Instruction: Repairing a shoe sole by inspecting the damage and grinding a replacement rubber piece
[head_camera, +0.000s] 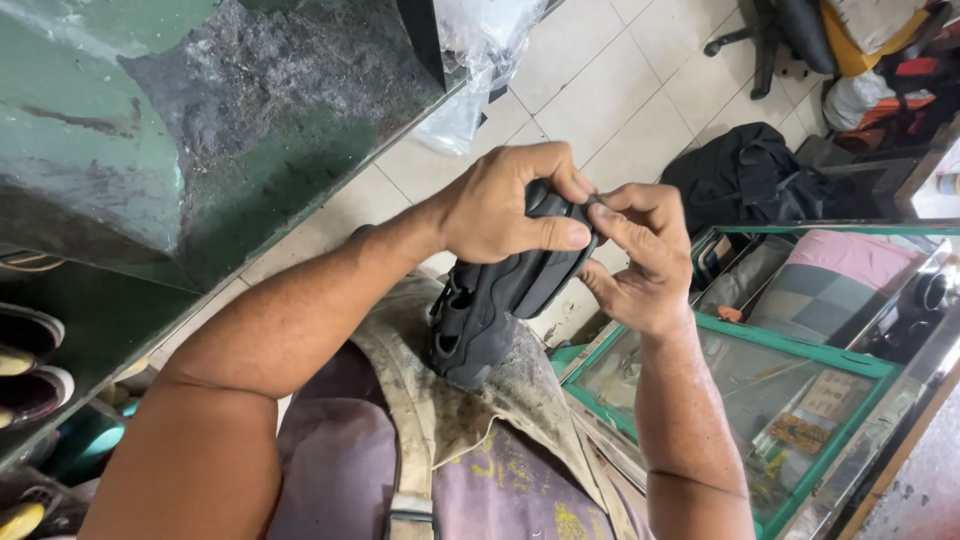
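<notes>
A black sandal-like shoe (480, 315) stands on end on my lap, its lower end resting on a dirty cloth apron (470, 410). My left hand (510, 205) wraps over the shoe's upper end, thumb pressed along its side. My right hand (640, 255) pinches the same upper end from the right, fingertips meeting the left hand's fingers. Both hands grip the shoe. The top of the shoe is hidden under my fingers.
A green, dust-covered machine body (180, 130) fills the upper left, with shoes (30, 360) on a shelf below it. A green-framed glass case (780, 400) stands at the right. A black bag (750, 175) lies on the tiled floor, beyond it an office chair (790, 35).
</notes>
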